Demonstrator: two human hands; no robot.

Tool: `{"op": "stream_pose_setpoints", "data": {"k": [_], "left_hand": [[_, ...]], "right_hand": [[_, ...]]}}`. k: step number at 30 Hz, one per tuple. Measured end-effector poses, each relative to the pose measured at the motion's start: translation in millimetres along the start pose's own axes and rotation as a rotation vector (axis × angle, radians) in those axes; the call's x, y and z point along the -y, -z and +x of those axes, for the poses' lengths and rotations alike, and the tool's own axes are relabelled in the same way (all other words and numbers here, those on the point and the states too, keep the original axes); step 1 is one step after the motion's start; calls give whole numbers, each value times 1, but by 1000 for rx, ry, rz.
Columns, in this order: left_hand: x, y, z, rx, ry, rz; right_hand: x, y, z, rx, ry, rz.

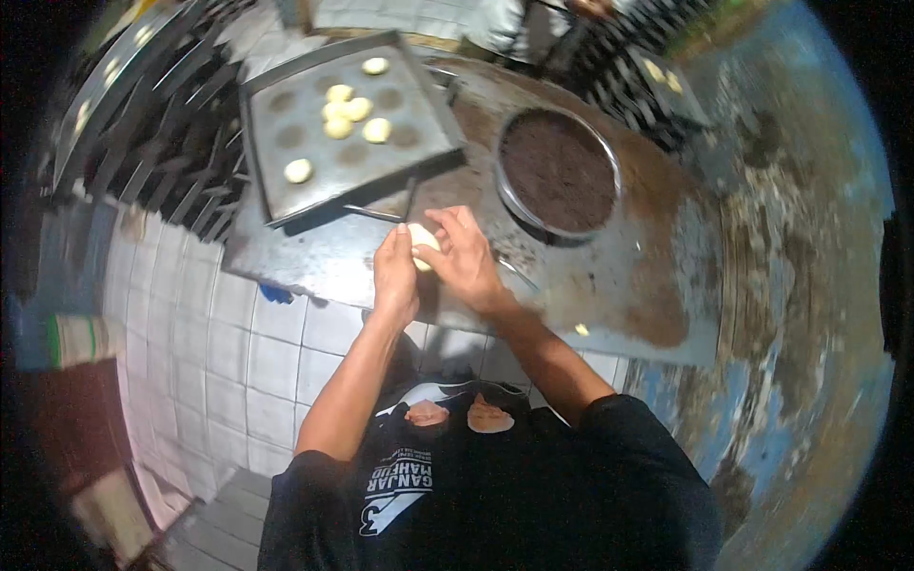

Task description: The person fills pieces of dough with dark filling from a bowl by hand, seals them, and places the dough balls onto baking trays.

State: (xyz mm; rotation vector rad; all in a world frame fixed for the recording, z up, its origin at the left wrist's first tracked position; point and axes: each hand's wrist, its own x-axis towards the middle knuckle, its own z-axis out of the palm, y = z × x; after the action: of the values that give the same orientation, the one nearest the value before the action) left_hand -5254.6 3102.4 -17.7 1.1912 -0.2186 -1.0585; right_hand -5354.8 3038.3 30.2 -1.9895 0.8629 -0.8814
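Note:
Between my two hands is a piece of pale yellow dough (424, 249), held just above the near edge of the metal table. My left hand (395, 271) wraps round its left side, with the thumb upright against it. The fingers of my right hand (464, 255) curl over the dough from the right, and the thumb presses on it. Beyond my hands, a square metal baking tray (271, 195) bears several dough balls (338, 127), some clustered in the middle. To the right stands a round metal bowl (614, 176) of dark brown crumbly filling (557, 171).
The metal table (609, 285) has brown stains and a small dough scrap (582, 329) near its front edge. A thin metal tool (517, 274) lies by my right hand. Stacked dark trays (162, 124) stand at left. Another person (495, 24) is at the far side.

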Motion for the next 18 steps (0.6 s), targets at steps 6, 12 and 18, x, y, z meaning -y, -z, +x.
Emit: {"op": "stream_pose_setpoints", "data": {"k": [6,12,18], "left_hand": [[55,-72,-85,19,-30,272],[95,-79,-122,189,-106,319],[174,4,-122,413,272,669]], "right_hand": [[-43,52,-124,-149,-563,578],[-38,112,-173,-244,-518,737],[-89,91,-202,103,70,-82]]}}
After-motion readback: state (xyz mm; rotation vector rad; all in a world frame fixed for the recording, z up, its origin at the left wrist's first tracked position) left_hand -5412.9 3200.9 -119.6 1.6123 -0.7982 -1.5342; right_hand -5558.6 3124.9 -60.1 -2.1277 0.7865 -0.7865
